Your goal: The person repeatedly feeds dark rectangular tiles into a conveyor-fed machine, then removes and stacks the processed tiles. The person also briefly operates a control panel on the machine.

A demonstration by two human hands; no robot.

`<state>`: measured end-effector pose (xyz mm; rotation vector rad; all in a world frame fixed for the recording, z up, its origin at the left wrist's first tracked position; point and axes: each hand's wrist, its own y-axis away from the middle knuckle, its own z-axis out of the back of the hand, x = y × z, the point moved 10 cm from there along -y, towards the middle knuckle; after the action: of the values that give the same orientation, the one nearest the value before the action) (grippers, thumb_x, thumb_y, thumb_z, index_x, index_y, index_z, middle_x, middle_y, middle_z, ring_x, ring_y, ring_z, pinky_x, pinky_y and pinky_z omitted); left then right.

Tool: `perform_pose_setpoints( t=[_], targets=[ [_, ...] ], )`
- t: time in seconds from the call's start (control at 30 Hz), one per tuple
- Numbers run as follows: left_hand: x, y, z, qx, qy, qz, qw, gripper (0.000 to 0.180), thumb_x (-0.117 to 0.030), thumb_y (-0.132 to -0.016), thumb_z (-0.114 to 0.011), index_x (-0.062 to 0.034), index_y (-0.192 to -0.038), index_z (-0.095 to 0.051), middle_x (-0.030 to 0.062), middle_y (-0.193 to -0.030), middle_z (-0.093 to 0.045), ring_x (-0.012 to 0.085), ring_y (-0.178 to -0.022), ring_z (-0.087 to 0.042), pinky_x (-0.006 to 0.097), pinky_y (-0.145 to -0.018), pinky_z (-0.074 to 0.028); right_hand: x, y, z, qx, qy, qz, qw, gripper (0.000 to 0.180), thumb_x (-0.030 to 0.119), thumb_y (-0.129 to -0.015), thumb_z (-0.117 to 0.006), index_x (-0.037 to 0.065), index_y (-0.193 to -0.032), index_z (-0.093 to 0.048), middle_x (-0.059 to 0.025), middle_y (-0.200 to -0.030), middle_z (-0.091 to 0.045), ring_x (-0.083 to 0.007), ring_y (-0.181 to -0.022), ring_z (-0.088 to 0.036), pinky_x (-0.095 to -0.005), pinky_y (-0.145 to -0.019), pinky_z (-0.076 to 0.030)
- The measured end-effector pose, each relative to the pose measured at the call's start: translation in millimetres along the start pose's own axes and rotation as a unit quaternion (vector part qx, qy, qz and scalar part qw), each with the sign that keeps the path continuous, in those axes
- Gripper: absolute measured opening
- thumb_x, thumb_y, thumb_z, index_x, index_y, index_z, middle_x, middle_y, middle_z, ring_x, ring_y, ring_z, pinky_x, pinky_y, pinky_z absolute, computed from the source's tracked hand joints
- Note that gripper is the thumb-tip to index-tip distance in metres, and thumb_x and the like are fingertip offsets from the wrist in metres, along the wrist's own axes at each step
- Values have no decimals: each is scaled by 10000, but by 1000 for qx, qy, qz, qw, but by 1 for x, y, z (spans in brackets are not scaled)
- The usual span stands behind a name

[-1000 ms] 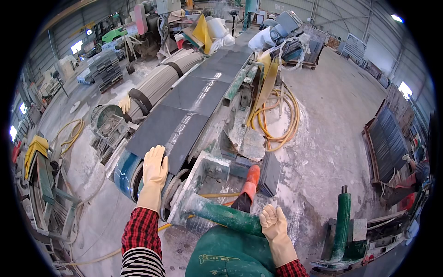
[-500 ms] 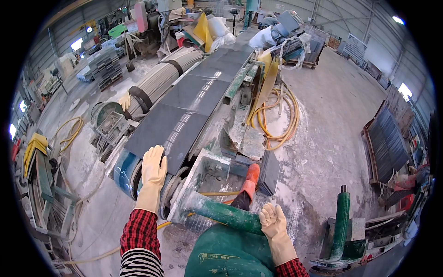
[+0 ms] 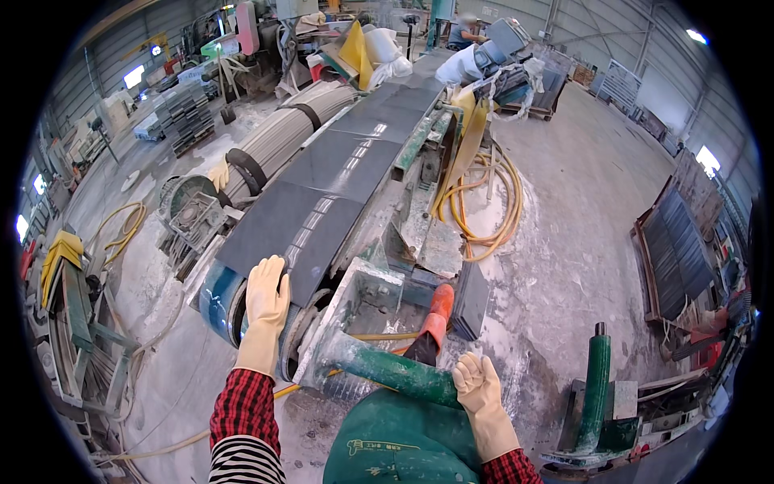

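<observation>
My left hand (image 3: 266,310), in a pale rubber glove, lies flat with fingers apart on the near edge of a dark stone slab (image 3: 294,230) resting on the conveyor belt (image 3: 355,153). A blue end roller (image 3: 216,292) sits just left of that hand. My right hand (image 3: 481,387), also gloved, is closed around a dusty green metal bar (image 3: 387,369) at the machine's near end. An orange boot (image 3: 438,310) stands on the machine frame just above the bar. A green apron (image 3: 399,444) fills the lower middle.
More dark slabs lie in line along the belt. Yellow hoses (image 3: 484,206) coil on the dusty floor to the right. A green post (image 3: 595,387) stands at lower right, a rack of slabs (image 3: 677,250) further right, and a yellow-topped machine (image 3: 68,282) at far left.
</observation>
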<state>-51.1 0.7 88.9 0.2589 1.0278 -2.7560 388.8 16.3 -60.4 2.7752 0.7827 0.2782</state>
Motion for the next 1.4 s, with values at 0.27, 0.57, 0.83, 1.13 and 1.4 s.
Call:
perform_pose_setpoints(
  t=[0.27,0.57,0.83,1.13,1.4],
  targets=[
    [-1,4,6,-18,4,-10,1000,308,-89,-884,-624,-9,-1181,-623,191,-1230,-628,390,-1175,-546,463,-1047,-405,-1,0,0,-15,3,-6,1000,322,327,-1034,-435,114,-802,-372,2,-766,-308,-154,-686,-351,-282,-616,-326],
    [-1,8,12,-11,10,6,1000,312,-85,-886,-620,-11,-1190,-624,190,-1239,-631,385,-1189,-547,470,-1061,-395,0,0,7,-16,29,-11,999,294,323,-1035,-445,104,-845,-396,1,-785,-306,-153,-704,-356,-275,-650,-355],
    [2,12,13,-3,21,14,1000,314,-101,-902,-608,-19,-1204,-626,187,-1255,-628,384,-1208,-544,473,-1087,-379,-2,-1,3,-5,30,-15,999,294,323,-1032,-454,97,-852,-402,3,-786,-308,-152,-712,-359,-278,-649,-352],
    [6,18,14,-4,22,20,1000,316,-103,-905,-601,-22,-1209,-626,188,-1258,-627,388,-1214,-543,482,-1100,-367,-1,-2,5,-7,34,-9,999,322,347,-1042,-433,83,-858,-416,1,-776,-316,-152,-702,-360,-274,-628,-345],
    [6,23,18,-12,26,14,999,317,-92,-905,-595,-12,-1211,-622,197,-1252,-627,396,-1209,-544,490,-1096,-367,-1,-2,7,-19,41,-4,999,312,339,-1035,-448,76,-869,-422,1,-776,-326,-152,-701,-369,-271,-634,-366]
  ],
)
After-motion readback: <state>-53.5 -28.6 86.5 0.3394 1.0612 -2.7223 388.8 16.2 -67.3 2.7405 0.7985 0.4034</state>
